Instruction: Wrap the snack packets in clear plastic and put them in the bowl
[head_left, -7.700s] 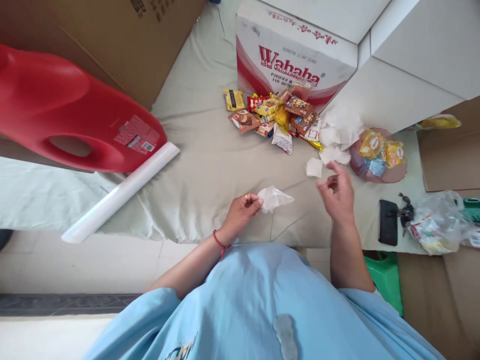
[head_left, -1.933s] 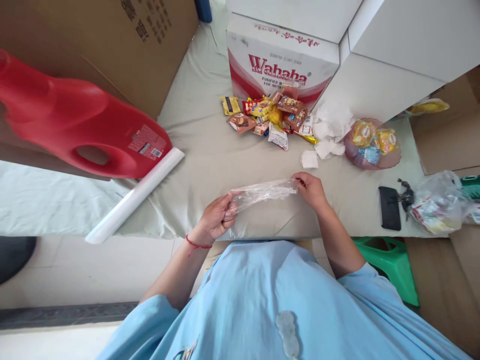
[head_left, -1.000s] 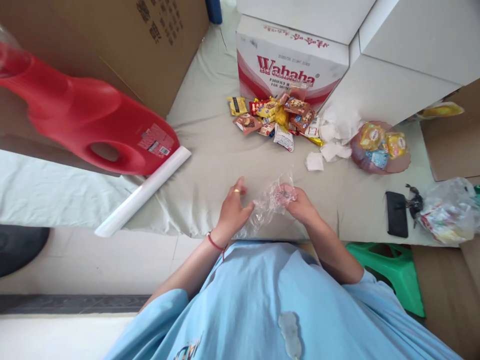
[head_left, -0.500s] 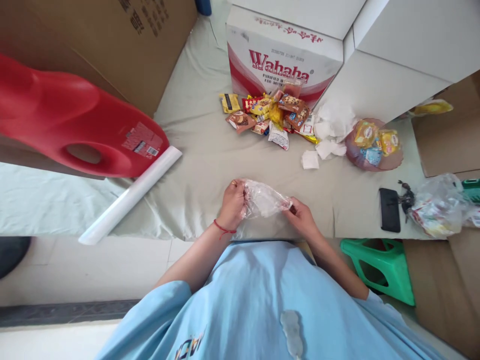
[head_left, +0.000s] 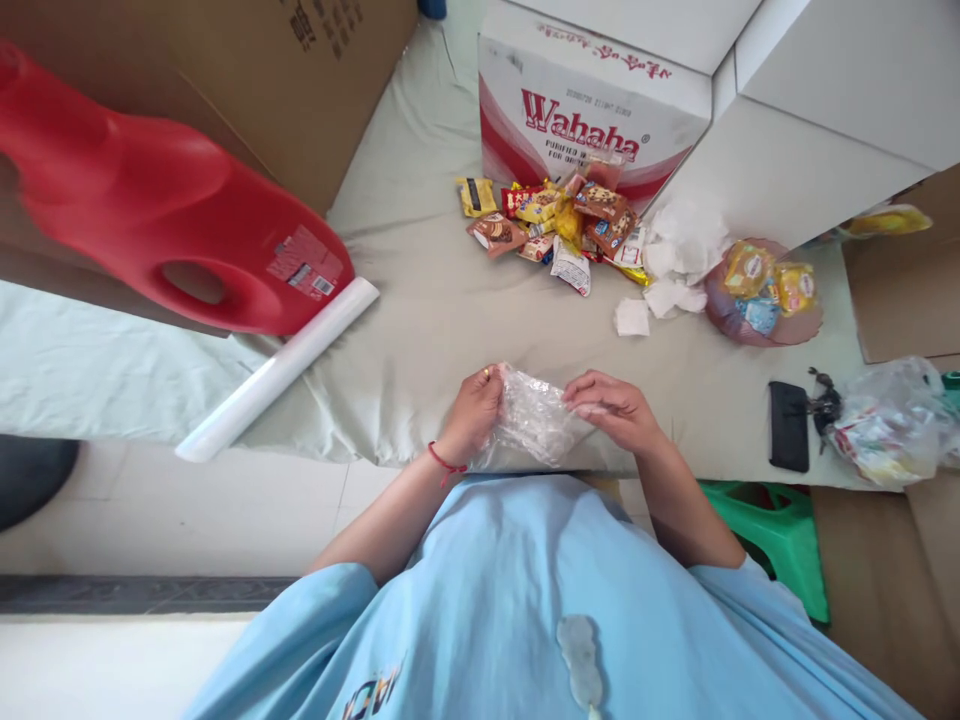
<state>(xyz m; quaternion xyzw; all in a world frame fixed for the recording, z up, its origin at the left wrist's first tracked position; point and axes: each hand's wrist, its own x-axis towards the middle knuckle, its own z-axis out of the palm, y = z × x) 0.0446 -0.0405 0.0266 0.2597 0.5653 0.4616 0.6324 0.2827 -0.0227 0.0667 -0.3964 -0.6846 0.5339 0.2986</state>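
Observation:
A crinkled clear plastic bag [head_left: 534, 415] is stretched between my two hands just above the table's near edge. My left hand [head_left: 476, 408], with a red cord on its wrist, is closed on the bag's left end, thumb on top. At the other end, the fingers of my right hand [head_left: 613, 408] are bent over the bag's right edge and pinch it; part of that grip is hidden. Whether the bag contains anything cannot be made out.
Several wrapped snacks [head_left: 559, 220] lie before a Wahaba-style white and red carton [head_left: 592, 120]. Crumpled tissues [head_left: 679, 250] and a pink bowl [head_left: 795, 330] stand right; a black phone [head_left: 789, 428] lies nearby. A white roll [head_left: 277, 370] leans by a red jug [head_left: 172, 210].
The right hand has shifted its hold, its fingers now raised over the bag's edge. The bag looks more bunched and squarer between the hands. The whole view has shifted slightly.

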